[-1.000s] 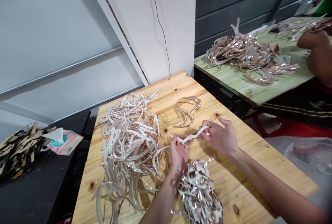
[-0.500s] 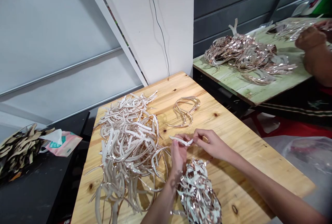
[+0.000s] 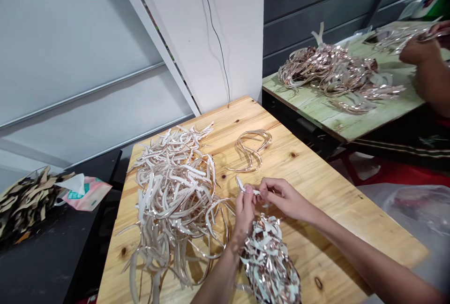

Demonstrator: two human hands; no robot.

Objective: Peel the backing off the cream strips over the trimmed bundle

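Observation:
Over a pine table (image 3: pixel 337 201), my left hand (image 3: pixel 243 210) and my right hand (image 3: pixel 281 197) pinch one short white strip (image 3: pixel 243 186) between their fingertips, the two hands almost touching. A big heap of pale, rose-gold-backed strips (image 3: pixel 172 196) spreads to the left of my hands. Just below my wrists lies a crumpled shiny pile of peeled backing (image 3: pixel 269 262). A small bundle of thin rose-gold strips (image 3: pixel 251 149) rests beyond my hands.
A green table (image 3: pixel 333 121) at the right carries another tangle of rose-gold strips (image 3: pixel 333 72); another person's hand (image 3: pixel 420 50) works there. At the left, a black surface (image 3: pixel 52 257) holds a tissue pack (image 3: pixel 86 191) and dark scraps (image 3: pixel 24 198).
My hands have drawn closer together and slightly toward me. The white strip, stretched long between them a second ago, now shows only a short end by my left fingers.

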